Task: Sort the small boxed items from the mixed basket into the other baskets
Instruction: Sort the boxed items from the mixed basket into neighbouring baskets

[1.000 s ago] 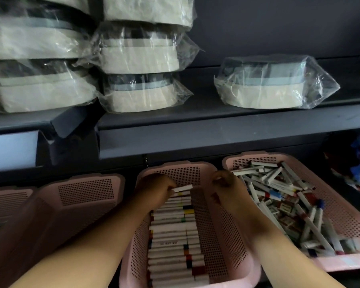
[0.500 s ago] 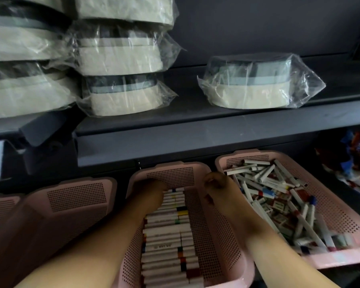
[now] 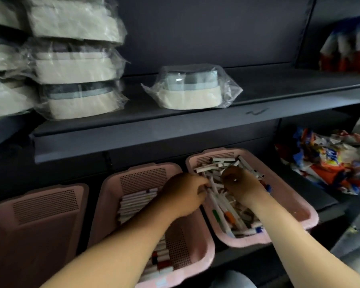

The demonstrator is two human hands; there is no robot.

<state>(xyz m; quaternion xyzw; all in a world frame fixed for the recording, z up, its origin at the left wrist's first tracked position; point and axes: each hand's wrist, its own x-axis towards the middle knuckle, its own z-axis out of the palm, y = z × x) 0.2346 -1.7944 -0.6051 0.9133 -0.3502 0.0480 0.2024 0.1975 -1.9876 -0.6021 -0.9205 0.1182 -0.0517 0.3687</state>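
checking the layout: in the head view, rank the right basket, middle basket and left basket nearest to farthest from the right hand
1. right basket, with the right hand in it
2. middle basket, just to its left
3. left basket, far left

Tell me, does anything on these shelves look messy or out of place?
The small boxes in the right basket lie jumbled at all angles, while those in the middle basket sit in a neat row. The colourful packets further right are heaped loosely. Nothing looks spilled or broken.
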